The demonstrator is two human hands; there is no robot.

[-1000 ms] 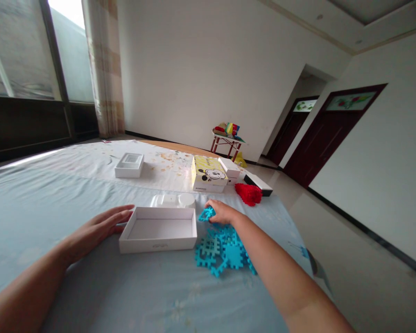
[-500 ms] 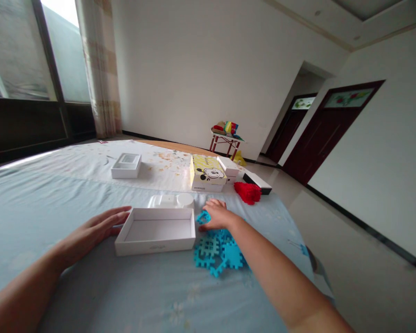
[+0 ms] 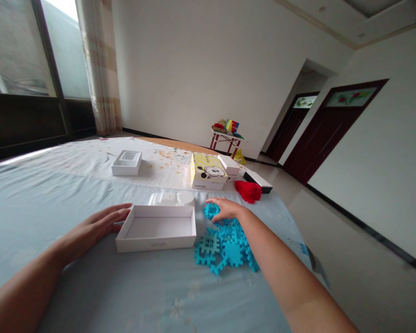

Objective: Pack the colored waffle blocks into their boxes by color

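A shallow white open box (image 3: 157,240) lies on the pale blue sheet in front of me. My left hand (image 3: 97,225) rests flat beside its left wall, fingers stretched out and touching the box's corner. To the right of the box is a heap of blue interlocking plastic pieces (image 3: 225,247). My right hand (image 3: 225,208) reaches over the far end of that heap with fingers curled on a round blue piece (image 3: 211,211).
A white plastic tray (image 3: 171,199) sits just behind the box. Farther back are a small white box (image 3: 126,163), a yellow cartoon box (image 3: 208,172), a red pile of pieces (image 3: 248,191) and a black-and-white box (image 3: 258,180). The bed edge drops to the floor at right.
My right hand dipped onto the blue heap and now holds a round blue piece at the heap's far end. My left hand stayed by the box.
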